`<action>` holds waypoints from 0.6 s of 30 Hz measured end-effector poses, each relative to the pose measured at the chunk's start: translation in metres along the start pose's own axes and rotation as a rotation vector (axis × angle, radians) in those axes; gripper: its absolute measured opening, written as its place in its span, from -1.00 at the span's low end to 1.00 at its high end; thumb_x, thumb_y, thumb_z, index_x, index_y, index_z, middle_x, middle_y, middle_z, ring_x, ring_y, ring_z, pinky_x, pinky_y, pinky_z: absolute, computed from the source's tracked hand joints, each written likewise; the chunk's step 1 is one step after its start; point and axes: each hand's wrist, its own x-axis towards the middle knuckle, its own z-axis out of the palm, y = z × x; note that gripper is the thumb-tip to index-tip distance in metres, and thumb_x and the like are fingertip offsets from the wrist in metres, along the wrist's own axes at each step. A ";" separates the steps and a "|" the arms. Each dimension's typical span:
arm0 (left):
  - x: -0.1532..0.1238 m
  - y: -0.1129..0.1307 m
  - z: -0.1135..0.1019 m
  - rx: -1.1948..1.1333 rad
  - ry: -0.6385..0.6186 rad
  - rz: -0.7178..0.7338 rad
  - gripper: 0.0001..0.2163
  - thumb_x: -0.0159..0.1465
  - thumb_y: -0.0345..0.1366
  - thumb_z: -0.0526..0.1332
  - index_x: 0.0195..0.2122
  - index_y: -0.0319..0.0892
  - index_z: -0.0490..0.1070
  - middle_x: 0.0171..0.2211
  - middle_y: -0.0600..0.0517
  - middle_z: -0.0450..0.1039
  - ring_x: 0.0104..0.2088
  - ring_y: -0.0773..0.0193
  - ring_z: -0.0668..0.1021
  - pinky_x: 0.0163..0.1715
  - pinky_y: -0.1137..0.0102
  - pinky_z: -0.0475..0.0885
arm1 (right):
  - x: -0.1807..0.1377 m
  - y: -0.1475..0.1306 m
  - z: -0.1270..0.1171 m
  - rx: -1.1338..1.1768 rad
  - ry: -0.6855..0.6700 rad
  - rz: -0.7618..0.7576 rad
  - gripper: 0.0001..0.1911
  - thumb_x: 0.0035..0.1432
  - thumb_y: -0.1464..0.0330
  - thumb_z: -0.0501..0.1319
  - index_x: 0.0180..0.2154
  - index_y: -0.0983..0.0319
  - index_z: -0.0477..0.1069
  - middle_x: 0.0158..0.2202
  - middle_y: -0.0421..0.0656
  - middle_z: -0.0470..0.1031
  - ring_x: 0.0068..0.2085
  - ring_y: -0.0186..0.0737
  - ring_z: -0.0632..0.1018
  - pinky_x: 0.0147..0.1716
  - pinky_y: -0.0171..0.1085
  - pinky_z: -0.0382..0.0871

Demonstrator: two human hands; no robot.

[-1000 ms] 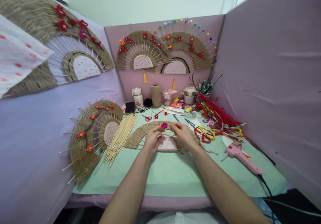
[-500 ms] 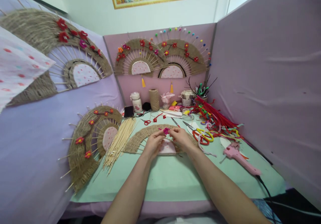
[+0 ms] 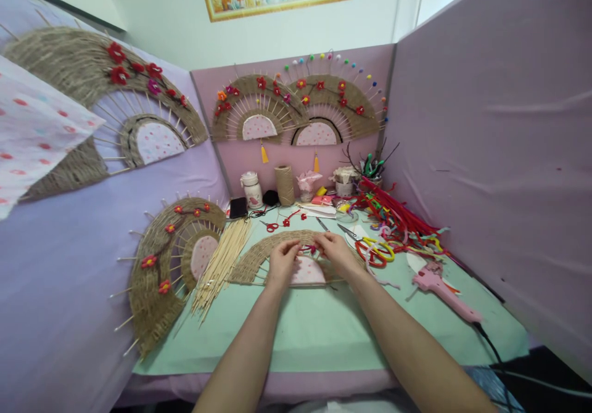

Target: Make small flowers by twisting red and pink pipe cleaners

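A half-round woven jute fan (image 3: pixel 259 254) with a pink dotted centre (image 3: pixel 306 272) lies flat on the green table (image 3: pixel 319 327). My left hand (image 3: pixel 282 264) and my right hand (image 3: pixel 337 254) rest over its middle, fingertips pinched together on a small magenta pipe-cleaner flower (image 3: pixel 309 250), which sits low against the fan and is mostly hidden between the fingers.
A bundle of bamboo sticks (image 3: pixel 222 262) lies left of the fan, beside a finished fan (image 3: pixel 160 265) leaning on the purple wall. Yellow scissors (image 3: pixel 377 248), red pipe cleaners (image 3: pixel 398 216) and a pink glue gun (image 3: pixel 439 286) lie right. A twine spool (image 3: pixel 285 185) stands at the back.
Both hands have lowered the magenta flower from above the fan down onto its surface and drawn closer together. The camera has tilted up slightly.
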 end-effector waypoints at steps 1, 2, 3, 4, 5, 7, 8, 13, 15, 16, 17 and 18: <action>0.001 -0.001 -0.002 0.056 0.076 0.059 -0.77 0.08 -0.27 0.19 -0.25 -0.24 0.47 -0.48 0.00 0.47 -0.49 0.33 0.46 -0.49 0.45 0.34 | 0.001 -0.001 -0.003 -0.046 0.064 -0.042 -0.71 0.00 0.19 0.08 -0.55 0.28 0.34 -0.64 -0.26 0.27 -0.57 -0.37 0.28 -0.57 -0.39 0.12; 0.003 -0.001 -0.004 0.121 0.133 0.133 -0.80 0.10 -0.31 0.16 -0.28 -0.23 0.47 -0.43 -0.01 0.48 -0.42 0.30 0.48 -0.41 0.42 0.36 | 0.002 -0.002 -0.007 -0.110 0.121 -0.085 -0.71 0.02 0.19 0.07 -0.52 0.27 0.35 -0.61 -0.24 0.31 -0.54 -0.35 0.31 -0.53 -0.38 0.15; 0.004 -0.002 -0.006 0.193 0.162 0.207 -0.82 0.11 -0.35 0.13 -0.30 -0.22 0.48 -0.38 -0.03 0.49 -0.34 0.28 0.49 -0.32 0.39 0.37 | 0.003 -0.003 -0.010 -0.190 0.152 -0.124 -0.72 0.04 0.20 0.06 -0.49 0.27 0.37 -0.57 -0.23 0.36 -0.50 -0.33 0.34 -0.49 -0.37 0.17; 0.005 -0.004 -0.007 0.266 0.172 0.273 -0.83 0.11 -0.38 0.11 -0.32 -0.22 0.48 -0.34 -0.03 0.49 -0.28 0.26 0.48 -0.25 0.36 0.36 | 0.004 -0.002 -0.013 -0.282 0.160 -0.153 -0.75 0.05 0.22 0.07 -0.44 0.26 0.39 -0.53 -0.21 0.39 -0.47 -0.31 0.37 -0.45 -0.36 0.19; 0.006 -0.005 -0.007 0.337 0.168 0.333 -0.82 0.11 -0.42 0.10 -0.33 -0.21 0.48 -0.31 -0.04 0.48 -0.24 0.24 0.48 -0.20 0.34 0.35 | 0.004 0.000 -0.014 -0.383 0.150 -0.177 -0.77 0.05 0.26 0.07 -0.39 0.26 0.40 -0.48 -0.19 0.43 -0.43 -0.28 0.39 -0.42 -0.34 0.20; 0.006 -0.009 -0.006 0.473 0.153 0.425 -0.80 0.09 -0.47 0.09 -0.33 -0.19 0.47 -0.30 -0.04 0.46 -0.21 0.21 0.45 -0.16 0.29 0.33 | 0.005 0.005 -0.015 -0.595 0.118 -0.210 -0.79 0.07 0.35 0.07 -0.28 0.26 0.41 -0.35 -0.12 0.47 -0.32 -0.23 0.41 -0.33 -0.31 0.20; 0.006 -0.010 -0.005 0.533 0.149 0.462 -0.79 0.08 -0.49 0.10 -0.33 -0.18 0.47 -0.29 -0.04 0.45 -0.20 0.20 0.44 -0.14 0.26 0.33 | 0.006 0.008 -0.015 -0.698 0.112 -0.221 -0.77 0.07 0.40 0.06 -0.22 0.26 0.41 -0.28 -0.09 0.47 -0.25 -0.20 0.41 -0.28 -0.29 0.19; 0.007 -0.018 -0.002 0.681 0.139 0.546 -0.77 0.08 -0.52 0.11 -0.31 -0.15 0.47 -0.29 -0.03 0.42 -0.16 0.17 0.41 -0.09 0.21 0.30 | 0.013 0.016 -0.006 -1.036 0.020 -0.226 -0.60 0.12 0.49 0.01 -0.01 0.13 0.33 -0.08 -0.06 0.41 -0.07 -0.07 0.32 -0.22 -0.21 0.11; 0.007 -0.021 -0.003 0.691 0.133 0.553 -0.76 0.07 -0.54 0.10 -0.30 -0.15 0.47 -0.28 -0.03 0.42 -0.14 0.17 0.40 -0.08 0.21 0.29 | 0.016 0.014 -0.002 -1.100 -0.031 -0.244 -0.60 0.13 0.50 0.00 -0.02 0.10 0.34 -0.07 -0.07 0.40 -0.06 -0.08 0.32 -0.21 -0.20 0.09; 0.008 -0.022 -0.004 0.693 0.130 0.551 -0.75 0.07 -0.54 0.10 -0.30 -0.15 0.47 -0.28 -0.04 0.42 -0.13 0.16 0.40 -0.07 0.20 0.29 | 0.017 0.013 0.000 -1.127 -0.050 -0.249 -0.61 0.14 0.50 -0.01 -0.05 0.10 0.36 -0.08 -0.06 0.41 -0.06 -0.09 0.31 -0.20 -0.20 0.08; 0.008 -0.023 -0.004 0.693 0.127 0.547 -0.76 0.07 -0.54 0.10 -0.30 -0.15 0.46 -0.28 -0.04 0.42 -0.13 0.16 0.40 -0.07 0.20 0.29 | 0.017 0.011 0.002 -1.148 -0.066 -0.244 -0.64 0.14 0.50 -0.01 -0.10 0.12 0.40 -0.10 -0.06 0.42 -0.06 -0.09 0.32 -0.20 -0.20 0.08; 0.008 -0.023 -0.005 0.690 0.123 0.542 -0.76 0.07 -0.54 0.10 -0.30 -0.16 0.46 -0.28 -0.03 0.42 -0.13 0.16 0.40 -0.06 0.20 0.29 | 0.017 0.009 0.003 -1.160 -0.078 -0.231 -0.68 0.13 0.50 0.00 -0.16 0.15 0.43 -0.13 -0.05 0.44 -0.07 -0.09 0.32 -0.20 -0.20 0.08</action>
